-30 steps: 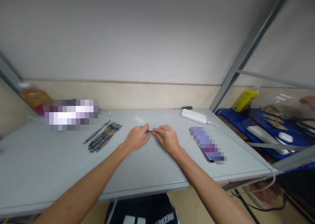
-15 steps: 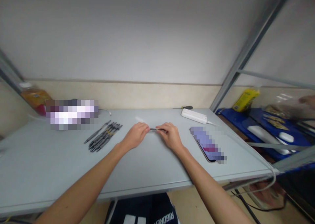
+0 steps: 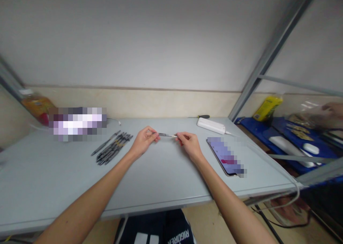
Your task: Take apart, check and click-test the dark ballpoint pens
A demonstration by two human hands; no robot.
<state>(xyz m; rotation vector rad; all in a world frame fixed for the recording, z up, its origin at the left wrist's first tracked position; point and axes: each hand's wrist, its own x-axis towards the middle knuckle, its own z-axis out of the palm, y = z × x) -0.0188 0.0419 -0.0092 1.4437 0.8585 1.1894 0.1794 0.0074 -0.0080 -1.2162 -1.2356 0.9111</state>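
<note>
Both my hands are over the middle of the grey table [image 3: 160, 187]. My left hand [image 3: 144, 142] pinches one end of a thin dark pen [image 3: 166, 134], and my right hand [image 3: 189, 144] pinches the other end. The pen is stretched level between them, a little above the tabletop. A bundle of several dark pens [image 3: 114, 148] lies on the table to the left of my left hand.
A white power strip [image 3: 211, 125] and a small screwdriver [image 3: 202, 116] lie at the back right. A phone [image 3: 225, 155] lies right of my right hand. Beyond a metal post, a blue-covered surface [image 3: 284, 137] holds a yellow packet [image 3: 267, 108] and clutter.
My hands have lifted from the tabletop and drawn apart, so more of the pen shows between them.
</note>
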